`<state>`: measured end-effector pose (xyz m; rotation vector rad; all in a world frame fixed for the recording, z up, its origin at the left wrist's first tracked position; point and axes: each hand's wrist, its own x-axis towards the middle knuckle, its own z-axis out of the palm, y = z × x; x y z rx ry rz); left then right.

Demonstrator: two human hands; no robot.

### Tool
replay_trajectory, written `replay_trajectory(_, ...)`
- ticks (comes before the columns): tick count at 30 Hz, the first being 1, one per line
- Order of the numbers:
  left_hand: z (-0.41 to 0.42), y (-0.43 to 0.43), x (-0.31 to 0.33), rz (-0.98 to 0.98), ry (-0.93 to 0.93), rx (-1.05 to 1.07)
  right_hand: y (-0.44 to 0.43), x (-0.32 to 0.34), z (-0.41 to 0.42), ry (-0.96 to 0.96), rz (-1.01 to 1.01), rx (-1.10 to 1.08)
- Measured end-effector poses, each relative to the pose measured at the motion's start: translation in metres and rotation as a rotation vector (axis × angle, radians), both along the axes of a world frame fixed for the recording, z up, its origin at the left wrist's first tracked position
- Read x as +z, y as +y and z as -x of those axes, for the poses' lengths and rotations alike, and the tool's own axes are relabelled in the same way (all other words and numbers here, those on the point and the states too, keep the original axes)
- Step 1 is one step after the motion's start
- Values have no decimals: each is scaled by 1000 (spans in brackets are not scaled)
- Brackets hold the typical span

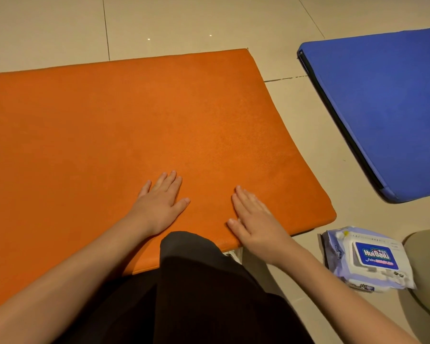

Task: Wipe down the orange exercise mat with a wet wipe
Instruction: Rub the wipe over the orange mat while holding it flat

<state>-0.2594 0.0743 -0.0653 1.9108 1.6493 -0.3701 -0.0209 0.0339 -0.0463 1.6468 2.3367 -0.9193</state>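
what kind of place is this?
Probably an indoor gym or exercise room, though a home floor is possible. An orange exercise mat and a blue mat lie on a glossy beige tiled floor; a wet wipe pack sits beside them.

This is an indoor exercise space; whether it belongs to a home or a gym cannot be told. The floor (60,33) is laid with large, glossy beige tiles and thin grout lines, and two small light reflections (148,39) glint on it. An orange exercise mat (134,120) and a thick blue mat (382,108) lie flat on the tiles, with a pack of wet wipes (368,259) beside the orange one.
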Motion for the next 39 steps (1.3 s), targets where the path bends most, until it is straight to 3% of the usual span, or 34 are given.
replay_trajectory(3,-1,0,0,-9,-8,4,-7,10,-17,75,47,72)
replay_trajectory(8,1,-1,-2,-11,-10,4,11,-4,-6,-66,-59,-62)
replay_trajectory(13,3,-4,-3,-28,-21,5,-7,7,-5,52,8,115)
replay_trajectory(17,4,-5,-3,-40,-32,14,11,-2,-1,-55,-43,-27)
replay_trajectory(22,4,-12,0,-71,-6,78,-11,7,10,65,-12,176)
replay_trajectory(27,6,-13,0,-58,49,113,27,-4,27,-64,-44,30)
replay_trajectory(30,9,-13,1,-50,52,87,1,8,42,67,13,213)
replay_trajectory(32,10,-13,1,-47,51,85,2,9,34,56,-4,289)
replay_trajectory(36,12,-12,3,-45,45,74,52,-13,32,-173,-94,87)
replay_trajectory(39,16,-12,4,-53,33,60,45,-12,53,-107,-35,95)
